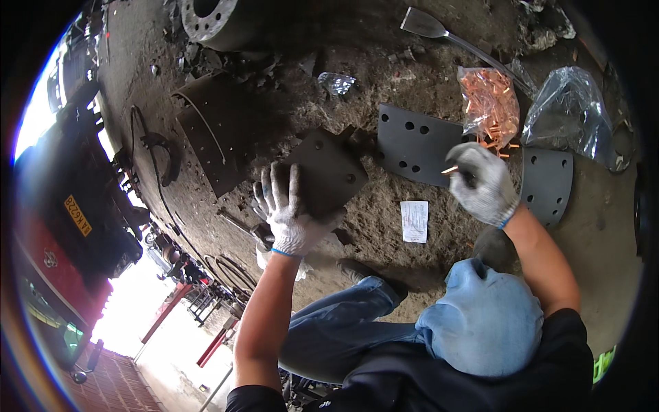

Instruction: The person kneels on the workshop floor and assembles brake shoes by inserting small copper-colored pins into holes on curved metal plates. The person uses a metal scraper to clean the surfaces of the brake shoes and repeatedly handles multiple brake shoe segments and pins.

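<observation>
My left hand [285,213], in a white knit glove with a dirty palm side, lies with fingers spread against the left part of a dark brake lining [322,168]. Round holes show in that lining. My right hand [482,184], gloved alike, pinches a small copper rivet [449,170] between thumb and fingers. It is over the right end of a second brake lining [415,141], a curved grey plate with several holes. Just above this hand is a clear bag of copper rivets [489,103], with a few loose rivets [500,150] spilling from its mouth.
A third lining [547,182] lies right of my right hand. Around the dirt floor are a crumpled clear bag [573,110], a long-handled metal scraper [439,29], a brake shoe [209,137], a brake drum [213,20], a paper slip [414,221] and a hammer-like tool [247,230]. A truck [68,206] stands left.
</observation>
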{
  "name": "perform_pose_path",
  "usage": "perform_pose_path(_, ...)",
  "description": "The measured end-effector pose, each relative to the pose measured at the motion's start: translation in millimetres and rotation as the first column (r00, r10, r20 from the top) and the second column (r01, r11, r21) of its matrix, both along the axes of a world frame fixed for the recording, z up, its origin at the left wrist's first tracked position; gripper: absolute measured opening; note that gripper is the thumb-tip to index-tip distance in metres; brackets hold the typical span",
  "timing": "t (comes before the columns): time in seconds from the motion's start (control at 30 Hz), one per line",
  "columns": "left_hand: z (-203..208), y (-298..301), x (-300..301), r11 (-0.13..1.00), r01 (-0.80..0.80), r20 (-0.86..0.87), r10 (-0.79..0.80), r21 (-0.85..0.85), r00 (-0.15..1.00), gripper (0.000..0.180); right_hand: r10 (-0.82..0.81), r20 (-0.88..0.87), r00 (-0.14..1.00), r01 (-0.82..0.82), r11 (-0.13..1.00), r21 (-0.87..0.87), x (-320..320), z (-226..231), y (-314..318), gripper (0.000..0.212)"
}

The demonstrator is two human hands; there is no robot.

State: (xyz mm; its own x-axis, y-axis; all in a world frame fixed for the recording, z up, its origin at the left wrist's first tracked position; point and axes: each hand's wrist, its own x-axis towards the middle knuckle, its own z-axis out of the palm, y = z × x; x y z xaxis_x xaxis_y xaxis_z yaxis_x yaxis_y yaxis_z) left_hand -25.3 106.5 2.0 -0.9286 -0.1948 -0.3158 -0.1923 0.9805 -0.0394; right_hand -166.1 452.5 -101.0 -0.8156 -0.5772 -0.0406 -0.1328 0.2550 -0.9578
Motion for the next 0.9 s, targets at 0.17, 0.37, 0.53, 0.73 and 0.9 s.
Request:
perform_pose_path(0.17, 2, 3, -2, 1.000, 0.022, -0.027, -0.022, 0.010, 0.999, 0.123, 0.234, 0.077, 0.969, -0.223, 0.966, -0.132, -19, 2, -84, 0.016)
perform_pose_path(0.37, 2, 3, -6, 0.998, 0.023, -0.087, -0.017, 0.067, 0.996, 0.118, 0.425, -0.061, 0.903, -0.430, 0.897, -0.107, 2, -12, -136, 0.023)
perform_pose_path(0.53, 15, -5, -3, 0.999, 0.041, -0.016, -0.042, -0.031, 0.999, 0.115, 0.315, -0.417, 0.853, -0.383, 0.919, -0.089, 9, -8, -136, 0.025)
perform_pose_path(0.73, 0, -8, 9, 0.998, 0.052, -0.066, -0.054, -0.027, 0.996, 0.121, 0.502, -0.307, 0.808, -0.504, 0.860, 0.080, 21, -28, -138, 0.033)
perform_pose_path(0.9, 6, 13, -2, 0.998, 0.012, -0.057, -0.015, -0.056, 0.998, 0.113, 0.498, -0.057, 0.865, -0.490, 0.864, 0.111, 5, 11, -139, 0.035)
